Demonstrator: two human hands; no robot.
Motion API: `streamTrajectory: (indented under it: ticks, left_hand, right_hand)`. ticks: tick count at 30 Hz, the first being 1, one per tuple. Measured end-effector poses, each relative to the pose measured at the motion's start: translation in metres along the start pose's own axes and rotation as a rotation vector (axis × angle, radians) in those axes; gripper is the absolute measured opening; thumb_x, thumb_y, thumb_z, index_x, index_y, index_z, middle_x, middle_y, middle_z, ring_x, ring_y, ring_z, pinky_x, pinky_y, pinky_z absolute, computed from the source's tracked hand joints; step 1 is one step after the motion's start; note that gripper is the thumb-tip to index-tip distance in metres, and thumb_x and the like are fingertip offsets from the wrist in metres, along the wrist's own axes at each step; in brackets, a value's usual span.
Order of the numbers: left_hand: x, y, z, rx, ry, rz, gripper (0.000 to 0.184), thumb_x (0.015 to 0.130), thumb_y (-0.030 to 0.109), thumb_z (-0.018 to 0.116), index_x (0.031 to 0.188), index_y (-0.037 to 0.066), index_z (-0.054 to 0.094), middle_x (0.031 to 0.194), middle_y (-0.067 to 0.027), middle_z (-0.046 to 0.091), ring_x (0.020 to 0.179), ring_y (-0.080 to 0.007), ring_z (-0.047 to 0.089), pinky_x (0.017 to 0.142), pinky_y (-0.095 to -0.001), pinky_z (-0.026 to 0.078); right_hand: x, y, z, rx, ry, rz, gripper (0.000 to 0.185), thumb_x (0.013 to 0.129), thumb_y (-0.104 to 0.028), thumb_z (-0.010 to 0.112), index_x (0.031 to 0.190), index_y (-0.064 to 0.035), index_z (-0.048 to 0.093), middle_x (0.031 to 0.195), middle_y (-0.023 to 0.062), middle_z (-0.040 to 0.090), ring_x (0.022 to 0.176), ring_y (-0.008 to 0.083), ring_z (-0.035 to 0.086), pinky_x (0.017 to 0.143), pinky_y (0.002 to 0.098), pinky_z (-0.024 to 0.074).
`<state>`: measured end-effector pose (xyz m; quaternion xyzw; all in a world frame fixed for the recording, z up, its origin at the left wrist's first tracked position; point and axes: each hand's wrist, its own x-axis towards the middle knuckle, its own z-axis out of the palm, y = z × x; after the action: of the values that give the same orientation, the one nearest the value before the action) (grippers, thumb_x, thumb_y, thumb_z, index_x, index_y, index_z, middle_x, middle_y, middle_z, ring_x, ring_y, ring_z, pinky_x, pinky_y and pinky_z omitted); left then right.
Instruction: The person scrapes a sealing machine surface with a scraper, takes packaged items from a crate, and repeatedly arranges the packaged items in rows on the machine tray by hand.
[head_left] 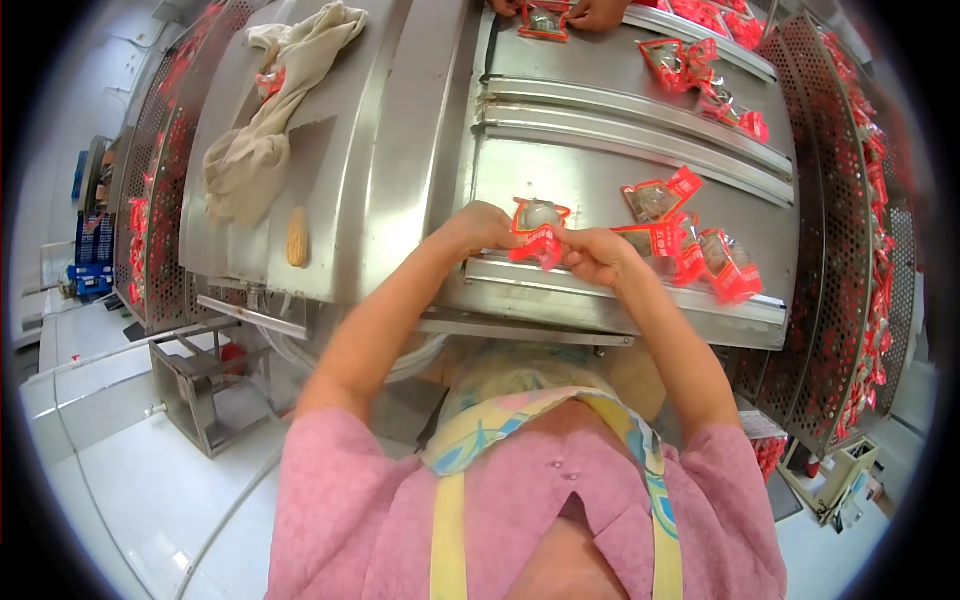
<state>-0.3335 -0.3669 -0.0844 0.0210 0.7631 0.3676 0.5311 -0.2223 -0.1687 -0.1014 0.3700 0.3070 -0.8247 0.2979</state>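
My left hand [482, 230] and my right hand [597, 256] pinch the two sides of a red-and-clear plastic packet [541, 214] near the front of the steel worktop [590, 180]. A rounded grey-green item shows through its clear part, and its red end points toward me. To the right of my right hand lie several similar packets [652, 203] in a loose group, one [728, 266] close to the worktop's front rail. Both hands' fingertips are partly hidden at the packet's edges.
Metal rails [640, 115] divide the worktop. Beyond them, a co-worker's hands [597, 12] hold another packet [544, 20]. A pale cloth [250, 160] and a yellowish elongated object [297, 238] lie on the left. Perforated metal racks [815, 200] with red packets flank the worktop.
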Motion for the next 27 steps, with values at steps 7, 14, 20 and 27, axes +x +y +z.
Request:
streamTrajectory:
  ticks: [7,14,20,27]
  left_hand:
    - [0.01,-0.018,-0.019,0.217,-0.105,0.142,0.024,0.069,0.025,0.075,0.069,0.004,0.064,0.056,-0.004,0.053,0.051,-0.0179,0.047,0.047,-0.0342,0.035]
    - [-0.018,-0.011,0.01,0.749,0.434,0.292,0.025,0.077,0.027,0.069,0.094,0.011,0.06,0.088,-0.0111,0.066,0.085,-0.0316,0.063,0.072,-0.0425,0.049]
    - [-0.032,-0.001,0.007,0.776,0.436,0.326,0.021,0.078,0.026,0.066,0.09,0.009,0.066,0.089,-0.0137,0.067,0.086,-0.0331,0.064,0.074,-0.0422,0.05]
    - [-0.014,0.004,0.002,0.794,0.361,0.036,0.021,0.078,0.031,0.064,0.077,0.012,0.072,0.09,-0.0105,0.069,0.085,-0.0304,0.065,0.073,-0.0398,0.051]
  right_hand:
    - [0.001,-0.003,0.006,-0.538,0.08,-0.071,0.019,0.08,-0.015,0.072,0.079,0.0001,0.061,0.062,0.0037,0.058,0.046,0.0057,0.046,0.036,0.0199,0.0303]
    - [0.027,0.001,0.007,-0.966,0.295,-0.45,0.021,0.072,-0.014,0.074,0.062,0.0004,0.062,0.051,0.0049,0.055,0.043,0.0102,0.047,0.04,0.0268,0.0347]
    - [0.003,-0.008,0.02,-0.97,0.261,-0.27,0.02,0.075,-0.013,0.074,0.065,-0.002,0.061,0.05,0.0014,0.052,0.04,0.0072,0.04,0.037,0.0254,0.0261]
    - [0.013,-0.006,0.003,-1.02,0.159,-0.244,0.019,0.072,-0.015,0.078,0.067,-0.0021,0.065,0.051,0.0001,0.051,0.041,0.0069,0.039,0.037,0.0255,0.0243]
